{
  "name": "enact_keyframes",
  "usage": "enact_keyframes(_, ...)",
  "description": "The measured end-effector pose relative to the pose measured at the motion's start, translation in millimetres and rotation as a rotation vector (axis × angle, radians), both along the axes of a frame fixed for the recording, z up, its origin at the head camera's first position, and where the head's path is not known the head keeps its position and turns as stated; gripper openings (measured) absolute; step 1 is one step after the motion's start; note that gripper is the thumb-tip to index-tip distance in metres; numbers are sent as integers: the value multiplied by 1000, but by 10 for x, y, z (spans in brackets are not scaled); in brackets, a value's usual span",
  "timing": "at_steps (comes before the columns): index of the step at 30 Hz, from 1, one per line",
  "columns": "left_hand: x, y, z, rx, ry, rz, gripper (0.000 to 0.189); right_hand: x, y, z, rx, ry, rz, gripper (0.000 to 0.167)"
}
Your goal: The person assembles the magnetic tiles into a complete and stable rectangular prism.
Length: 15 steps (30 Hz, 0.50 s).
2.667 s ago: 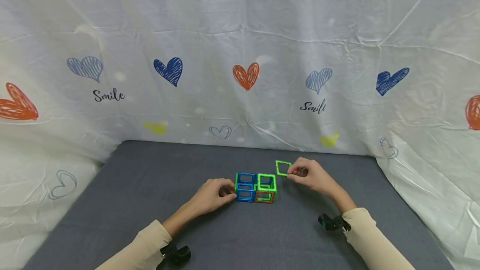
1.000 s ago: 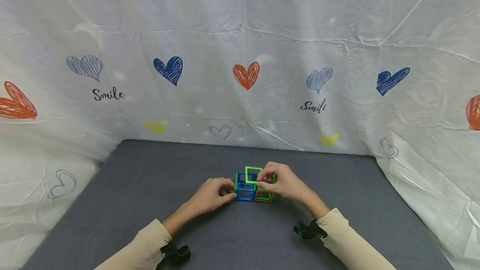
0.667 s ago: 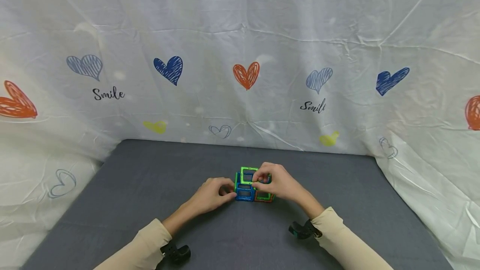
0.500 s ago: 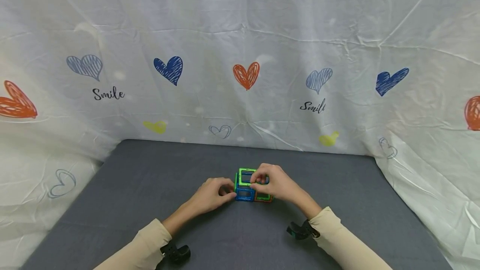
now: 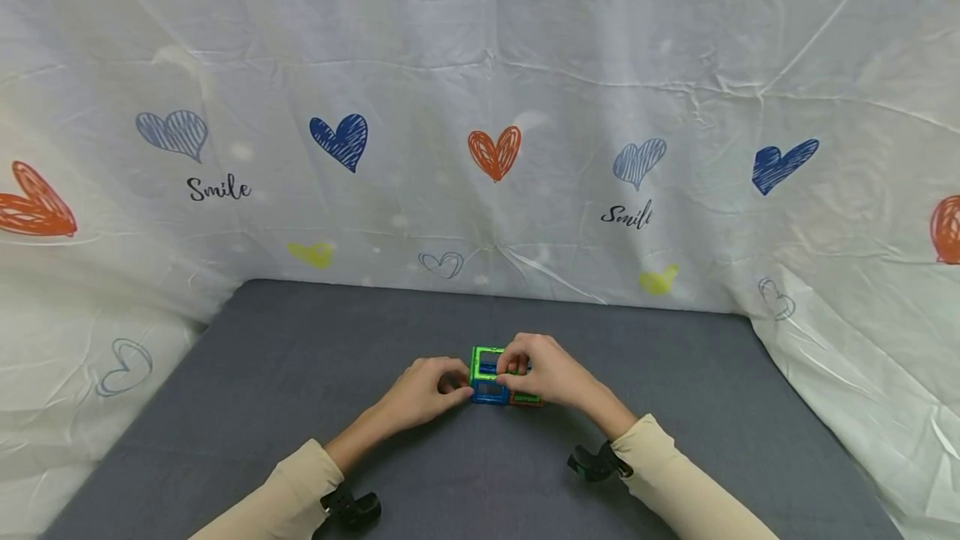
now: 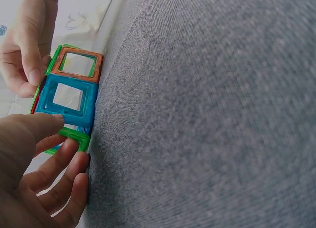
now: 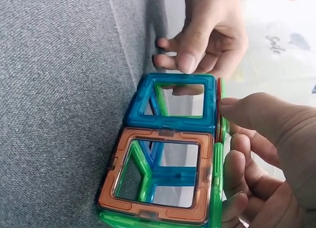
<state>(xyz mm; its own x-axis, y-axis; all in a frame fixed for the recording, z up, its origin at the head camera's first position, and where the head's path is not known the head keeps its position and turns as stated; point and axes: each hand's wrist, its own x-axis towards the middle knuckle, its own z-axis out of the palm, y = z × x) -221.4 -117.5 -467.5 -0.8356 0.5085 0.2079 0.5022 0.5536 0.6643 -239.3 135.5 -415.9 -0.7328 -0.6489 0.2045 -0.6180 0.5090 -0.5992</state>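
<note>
A two-cube box of magnetic tiles stands on the grey table point(image 5: 480, 473), with a blue magnetic tile point(image 7: 177, 79) and an orange magnetic tile point(image 7: 168, 133) side by side on its front. My left hand point(image 5: 427, 388) holds the box's left end: the thumb lies on the blue tile and the fingers curl at a green end tile point(image 6: 74, 134). My right hand point(image 5: 551, 372) pinches a green magnetic tile point(image 5: 487, 351) at the top of the left cube. A thin red edge point(image 7: 219, 120) shows beneath it. The right hand hides most of the right cube in the head view.
A white curtain point(image 5: 420, 215) printed with hearts hangs behind the table's far edge and down both sides. Black wrist cameras sit on the left wrist point(image 5: 354, 510) and the right wrist point(image 5: 597, 463).
My right hand has carried the green magnetic tile leftward from beside the box, then lowered it onto the left cube's top. The left hand has stayed at the box's left end.
</note>
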Motion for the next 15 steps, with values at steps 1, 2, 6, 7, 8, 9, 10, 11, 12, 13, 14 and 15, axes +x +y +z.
enact_keyframes(1,2,1,0,-1,0,1,6,0,5,2,-3,0,3,5)
enact_keyframes(2,3,2,0,-2,0,3,6,0,13,7,-8,1,4,5)
enact_keyframes(6,0,6,-1,-4,-3,10,7,-25,85,32,-51,15,0,5)
enact_keyframes(7,0,4,-3,-2,-6,12,7,-35,112,37,-68,16,-2,5)
enact_keyframes(8,-1,1,-3,0,-6,13,7,-46,143,43,-85,14,-5,6)
enact_keyframes(9,1,-1,-3,1,-5,16,8,-59,179,46,-101,15,-6,6)
enact_keyframes(10,3,-6,-2,2,-2,19,8,-71,218,49,-116,13,-6,6)
enact_keyframes(11,6,-13,-2,3,1,22,9,-87,260,43,-132,13,-6,7)
enact_keyframes(12,8,-23,-2,6,1,23,10,-105,303,30,-147,13,-4,7)
enact_keyframes(13,10,-32,0,10,3,24,11,-120,349,16,-163,15,-1,8)
enact_keyframes(14,10,-43,0,10,3,27,12,-135,395,4,-175,18,1,9)
enact_keyframes(15,8,-54,-1,11,-2,31,14,-149,440,-13,-185,19,1,11)
